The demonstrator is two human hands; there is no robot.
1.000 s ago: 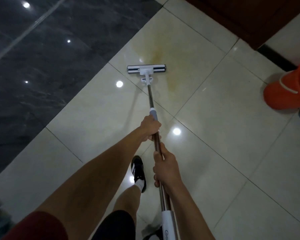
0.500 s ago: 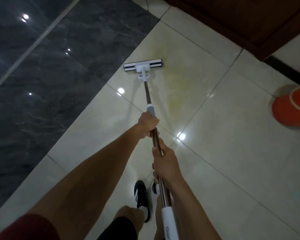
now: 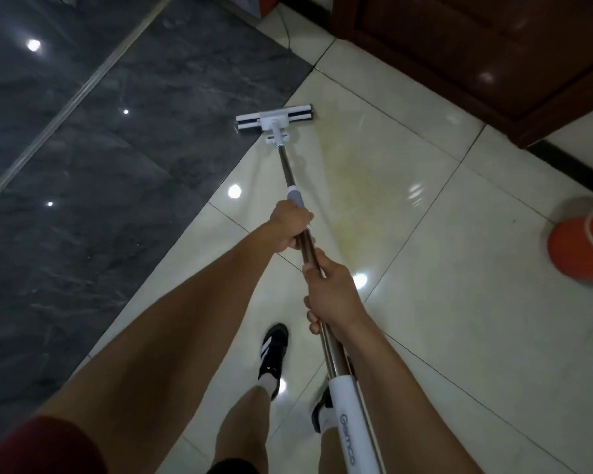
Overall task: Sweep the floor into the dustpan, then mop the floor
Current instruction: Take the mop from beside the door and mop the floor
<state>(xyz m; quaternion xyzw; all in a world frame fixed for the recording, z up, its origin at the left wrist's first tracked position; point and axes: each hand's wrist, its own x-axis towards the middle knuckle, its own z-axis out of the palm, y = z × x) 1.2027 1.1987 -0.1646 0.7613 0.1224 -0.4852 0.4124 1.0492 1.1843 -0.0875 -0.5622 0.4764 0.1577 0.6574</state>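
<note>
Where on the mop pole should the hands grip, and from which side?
Grip the bare metal pole below its grey collar, as the left hand and right hand do, wrapping from above: it slants forward to the mop head.

One word can be read: grey lettering running lengthwise along the white grip sleeve [image 3: 348, 419] of the mop pole [image 3: 293, 181], at the end nearest the camera, below the right hand [image 3: 329, 295]. It looks like "Gemco", though the middle letters are soft and the spelling is uncertain. The mop head [image 3: 274, 118], far up the pole from the sleeve, shows no legible mark.
</note>
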